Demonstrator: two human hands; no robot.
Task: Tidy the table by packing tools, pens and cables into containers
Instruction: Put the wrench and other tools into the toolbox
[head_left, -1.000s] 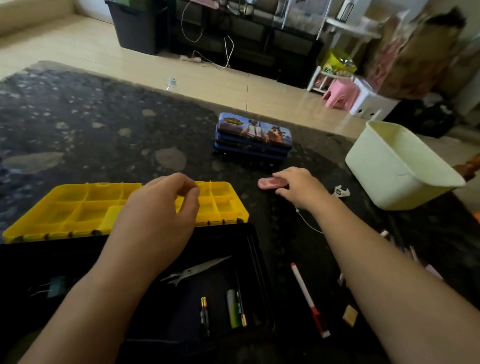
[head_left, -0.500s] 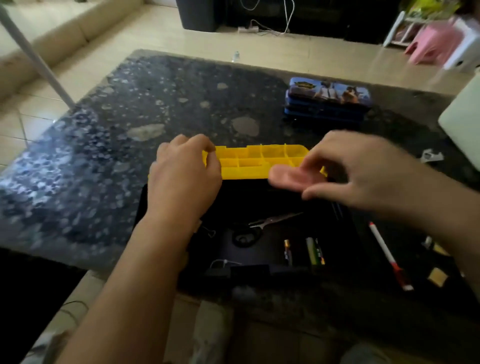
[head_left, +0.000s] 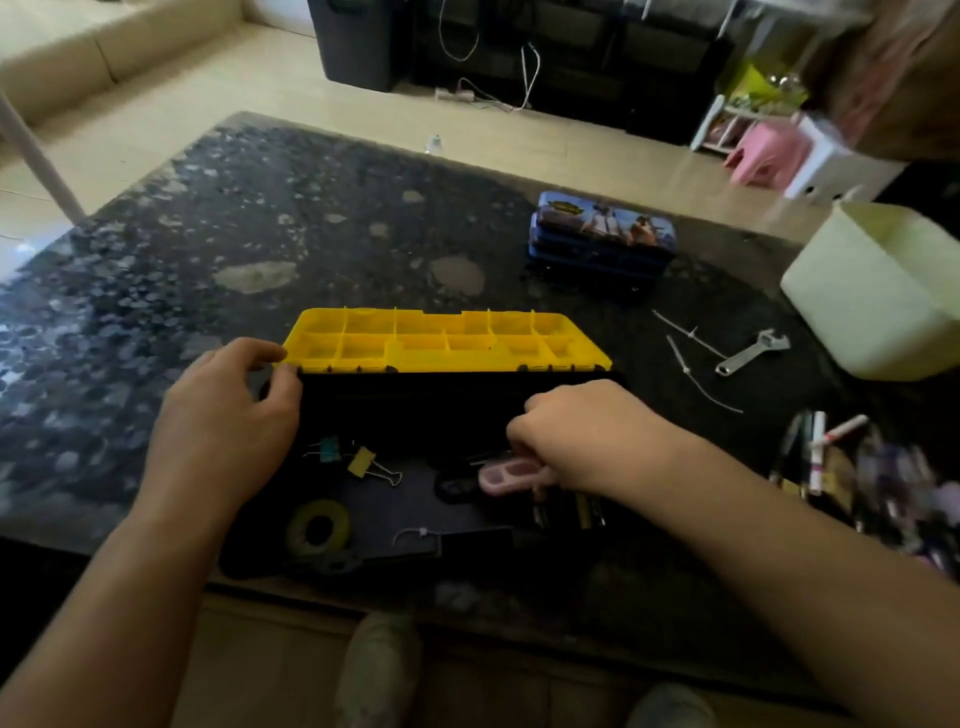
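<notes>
Right grip (head_left: 582, 441), maybe scissors (head_left: 506, 475), in toolbox (head_left: 441, 397)

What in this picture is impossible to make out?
Head view:
- pens: blurred, uncountable.
- pink object: right hand covers its end; identity unclear.
- black toolbox: rear interior lost in shadow.
- cream bin: cut off by right edge, inside hidden by its wall.

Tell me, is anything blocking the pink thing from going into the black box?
Nothing visible does. The right hand holds the pink item low over the open black toolbox, whose yellow lid is folded back out of the way.
</notes>
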